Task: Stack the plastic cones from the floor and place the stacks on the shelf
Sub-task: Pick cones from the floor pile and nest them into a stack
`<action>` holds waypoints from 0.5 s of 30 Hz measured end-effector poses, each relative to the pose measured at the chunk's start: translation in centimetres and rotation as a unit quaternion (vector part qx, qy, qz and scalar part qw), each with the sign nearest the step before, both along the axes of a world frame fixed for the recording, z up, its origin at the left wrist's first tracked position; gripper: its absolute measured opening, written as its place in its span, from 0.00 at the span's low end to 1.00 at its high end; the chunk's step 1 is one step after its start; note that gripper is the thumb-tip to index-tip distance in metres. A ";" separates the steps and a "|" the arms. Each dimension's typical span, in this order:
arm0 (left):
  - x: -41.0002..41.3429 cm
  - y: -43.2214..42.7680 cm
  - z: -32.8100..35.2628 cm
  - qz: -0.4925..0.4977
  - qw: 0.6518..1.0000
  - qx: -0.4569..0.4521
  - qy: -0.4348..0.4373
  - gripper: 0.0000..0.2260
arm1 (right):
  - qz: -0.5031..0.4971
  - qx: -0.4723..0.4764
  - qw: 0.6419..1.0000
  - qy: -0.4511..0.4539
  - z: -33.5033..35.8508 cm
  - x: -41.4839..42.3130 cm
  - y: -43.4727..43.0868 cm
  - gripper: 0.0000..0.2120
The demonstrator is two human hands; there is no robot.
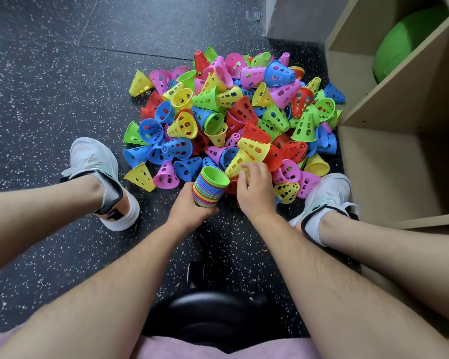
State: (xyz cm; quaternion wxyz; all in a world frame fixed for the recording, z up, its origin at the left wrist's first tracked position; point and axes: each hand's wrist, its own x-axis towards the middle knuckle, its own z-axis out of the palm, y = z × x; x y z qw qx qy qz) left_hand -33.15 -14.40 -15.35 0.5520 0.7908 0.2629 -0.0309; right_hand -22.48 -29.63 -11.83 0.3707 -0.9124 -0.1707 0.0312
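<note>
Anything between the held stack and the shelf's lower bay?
Yes, at floor level. The stack in the left hand sits left of the right hand, which grips a yellow cone; beyond that lie the pile and the right shoe before the shelf. The lower bay looks open; lifting over should likely clear them.

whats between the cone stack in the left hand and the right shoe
Head view: right of the stack comes the right hand, gripping a yellow cone, then loose pink cones beside the right shoe.
</note>
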 end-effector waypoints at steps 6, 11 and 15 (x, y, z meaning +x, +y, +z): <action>0.8 -0.4 -0.6 0.007 1.000 -0.012 0.014 0.24 | -0.076 -0.049 0.994 0.063 -0.7 2.9 -0.6 0.18; 0.9 -0.6 -0.3 0.024 1.000 -0.006 0.019 0.24 | -0.078 -0.094 0.988 0.091 -1.3 3.6 -0.2 0.17; 1.0 -0.9 0.3 0.032 0.999 -0.001 0.021 0.25 | -0.086 -0.070 0.988 0.110 -1.5 3.6 0.2 0.10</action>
